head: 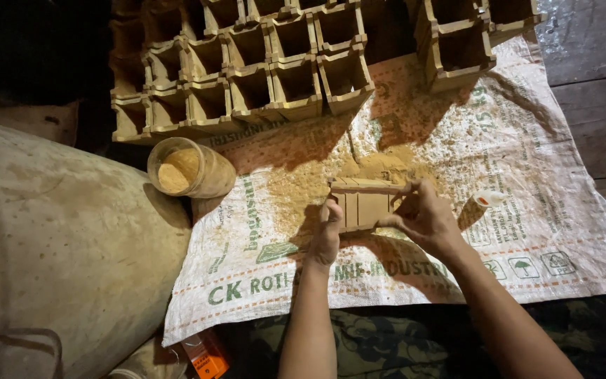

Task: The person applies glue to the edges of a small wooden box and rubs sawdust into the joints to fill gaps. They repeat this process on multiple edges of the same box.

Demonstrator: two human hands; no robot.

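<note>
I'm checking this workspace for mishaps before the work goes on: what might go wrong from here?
1. The jar of sawdust lies on its side at the sack's edge; it may roll or spill.
2. The small glue bottle lies close to the right hand; a nudge might leak glue.
3. Both hands, left hand included, hold the wooden box over loose sawdust, which may stick to wet joints.

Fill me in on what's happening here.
A person holds a small slatted wooden box with both hands: the left hand at its left side, the right hand at its right. It sits over a sawdust pile on a woven sack. Rows of finished boxes stand behind, a jar of sawdust to the left.
</note>
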